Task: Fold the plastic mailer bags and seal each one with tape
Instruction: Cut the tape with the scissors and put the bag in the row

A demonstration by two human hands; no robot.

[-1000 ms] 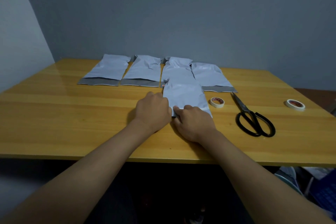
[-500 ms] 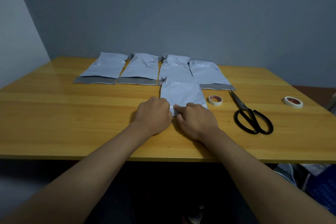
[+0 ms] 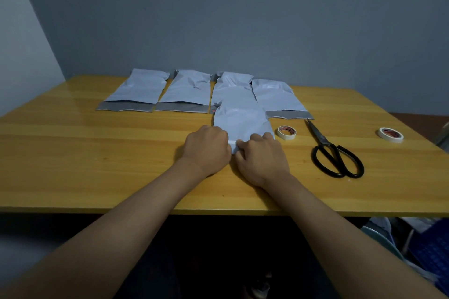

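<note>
Fingers of your left hand (image 3: 206, 147) and right hand (image 3: 262, 155) are curled, pinching the near edge of the mailer bag (image 3: 240, 120) at frame center on the table (image 3: 97, 165). Right of it lie a tape roll (image 3: 286, 132) and scissors (image 3: 335, 153).

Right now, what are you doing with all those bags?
A person is folding a mailer bag on the table. The left hand and right hand both grip its near edge with curled fingers. Four more bags lie in a row behind it, their grey flaps open. A tape roll sits just right of the bag, then scissors, then a second roll. No tape is on the bag yet.
</note>
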